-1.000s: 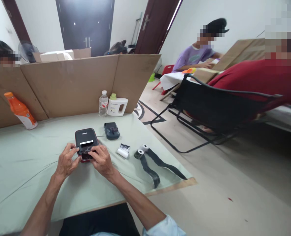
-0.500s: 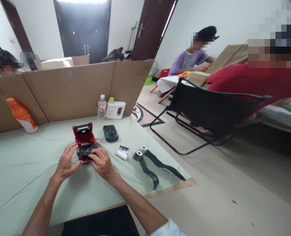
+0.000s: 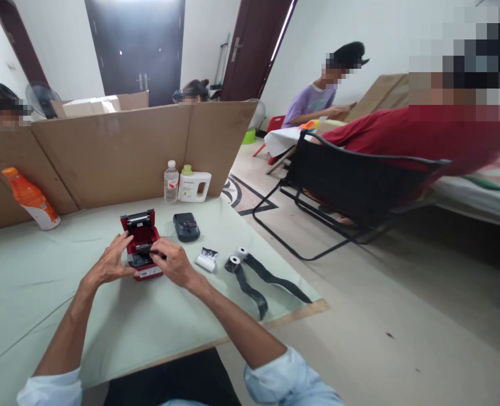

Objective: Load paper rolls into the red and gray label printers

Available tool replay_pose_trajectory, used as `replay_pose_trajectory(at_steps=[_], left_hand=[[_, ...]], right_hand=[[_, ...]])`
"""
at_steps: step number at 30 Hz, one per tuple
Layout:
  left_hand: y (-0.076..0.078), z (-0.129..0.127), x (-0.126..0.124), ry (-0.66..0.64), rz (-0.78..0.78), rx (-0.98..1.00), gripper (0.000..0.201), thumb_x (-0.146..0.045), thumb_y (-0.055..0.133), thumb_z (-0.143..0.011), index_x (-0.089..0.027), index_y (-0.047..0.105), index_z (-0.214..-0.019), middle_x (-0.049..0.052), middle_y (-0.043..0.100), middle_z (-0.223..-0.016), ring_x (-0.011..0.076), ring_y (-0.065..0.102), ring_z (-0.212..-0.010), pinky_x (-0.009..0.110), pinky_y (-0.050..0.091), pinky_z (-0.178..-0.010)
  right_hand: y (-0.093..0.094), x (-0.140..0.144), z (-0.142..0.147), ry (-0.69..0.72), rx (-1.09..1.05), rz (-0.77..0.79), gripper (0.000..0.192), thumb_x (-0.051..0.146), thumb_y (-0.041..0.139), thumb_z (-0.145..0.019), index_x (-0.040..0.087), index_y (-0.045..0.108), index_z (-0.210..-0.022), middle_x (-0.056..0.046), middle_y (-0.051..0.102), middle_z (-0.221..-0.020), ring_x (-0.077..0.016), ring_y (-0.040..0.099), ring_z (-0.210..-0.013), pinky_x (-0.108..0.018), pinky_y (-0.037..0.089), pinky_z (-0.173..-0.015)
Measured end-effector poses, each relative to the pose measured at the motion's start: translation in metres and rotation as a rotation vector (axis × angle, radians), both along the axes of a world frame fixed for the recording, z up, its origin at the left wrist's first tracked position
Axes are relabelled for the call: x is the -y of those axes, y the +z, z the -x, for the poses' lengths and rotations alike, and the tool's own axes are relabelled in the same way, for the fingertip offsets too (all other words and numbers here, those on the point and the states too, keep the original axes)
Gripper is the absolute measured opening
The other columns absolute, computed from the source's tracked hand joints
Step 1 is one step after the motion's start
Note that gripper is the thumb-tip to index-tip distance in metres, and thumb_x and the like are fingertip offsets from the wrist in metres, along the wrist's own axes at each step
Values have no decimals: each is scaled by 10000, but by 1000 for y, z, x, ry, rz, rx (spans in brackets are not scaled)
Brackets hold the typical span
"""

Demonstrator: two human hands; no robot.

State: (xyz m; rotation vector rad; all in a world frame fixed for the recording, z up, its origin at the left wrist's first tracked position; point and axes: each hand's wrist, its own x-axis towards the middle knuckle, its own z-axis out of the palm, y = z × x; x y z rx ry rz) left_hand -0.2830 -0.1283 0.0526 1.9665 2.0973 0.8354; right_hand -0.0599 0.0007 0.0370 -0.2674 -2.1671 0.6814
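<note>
Sitting on a pale green table (image 3: 30,293) walled by cardboard (image 3: 106,152) at the far side. Leaning far left, an orange bottle (image 3: 30,198). Near the middle, resting against the left side of a small red printer (image 3: 142,245) (lid standing open): the left hand (image 3: 108,264), fingers spread. Pinching at the printer's dark inside, the right hand (image 3: 171,263). Lying just right, a dark device (image 3: 186,226), then paper rolls (image 3: 235,262) trailing black strips.

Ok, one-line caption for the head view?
Both hands, left and right, work inside an open red printer on the green table.
</note>
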Motion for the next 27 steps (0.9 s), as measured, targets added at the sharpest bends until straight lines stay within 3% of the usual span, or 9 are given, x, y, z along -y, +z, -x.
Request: replay_pose_trajectory(at_steps=[4,8,12,16,19,22,24,27], left_hand=[[15,-18,-6,12,-29,245,687,-507,788,-818,-209,645,-1420,152,646,-1479,356,607,-1358,523,489,-1141],[24,-21,-28,107,-45,439,501,-483,770,-778,-124,767,-1127,118,802,-1073,308,741,-984,435,589,-916],[18,-22,-40,168,-73,648,452,-473,834,-672,-103,785,-927,86,788,-829,250,718,-733,366,592,-731],[23,-30,-41,117,-170,756,469,-517,843,-668,-123,786,-916,68,782,-832,238,706,-749,359,595,-730],[36,-36,-42,80,-185,666,432,-536,798,-729,-136,777,-891,50,758,-810,218,680,-742,319,567,-700],[50,-40,-45,58,-209,538,367,-510,761,-778,-145,755,-826,29,713,-761,185,634,-705,276,524,-655],[58,-42,-45,42,-255,505,337,-490,740,-806,-153,744,-815,24,694,-763,174,617,-703,267,517,-650],[70,-47,-42,36,-291,483,300,-468,730,-822,-170,747,-838,22,683,-759,170,609,-683,261,518,-625]], right_hand=[[46,-27,18,64,193,13,139,131,644,-919,203,763,-932,-23,744,-913,-160,640,-785,-259,437,-715],[91,-39,43,142,341,20,166,144,626,-900,191,771,-836,11,697,-752,-141,565,-691,-254,348,-645],[118,-41,57,187,238,82,138,155,630,-887,166,758,-836,32,648,-719,-114,521,-675,-238,333,-642],[130,-41,48,248,50,214,142,206,619,-895,148,719,-813,37,614,-715,-99,498,-667,-228,370,-650],[135,-45,23,285,-13,310,144,240,615,-894,147,701,-824,39,599,-716,-93,484,-649,-227,390,-630],[137,-61,-21,269,7,330,156,288,646,-897,150,716,-879,26,630,-744,-101,524,-662,-235,427,-632],[133,-83,-61,154,34,293,191,333,666,-913,157,740,-928,-4,691,-832,-126,591,-734,-256,475,-686],[110,-124,-129,-220,154,227,194,313,637,-953,166,758,-913,-43,737,-897,-174,652,-845,-302,514,-793]])
